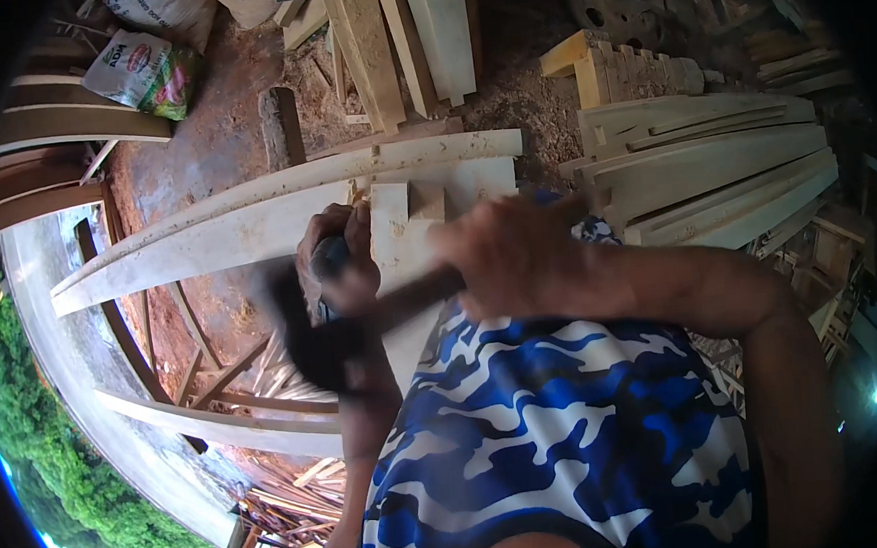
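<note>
My right hand (507, 251), slightly blurred, is closed around the handle of a hammer (410, 303). The dark hammer head, smeared by motion, is over my left wrist, close to the left hand. Fingers of my left hand (329, 230) wrap round the dark, round-ended handle of what looks like a chisel (333, 258); its blade is hidden. Beside that hand lies a pale wooden piece (388, 227) with a small block (427, 201) on it. Curled shavings (357, 193) show just beyond my left fingers. Under these, long pale planks (228, 235) run left to right.
More pale boards (711, 175) are stacked at the right, and upright timbers (363, 55) stand at the far middle. A printed sack (135, 72) lies far left. Curved wooden pieces (218, 415) and offcuts (292, 505) are at lower left. Sawdust covers the floor.
</note>
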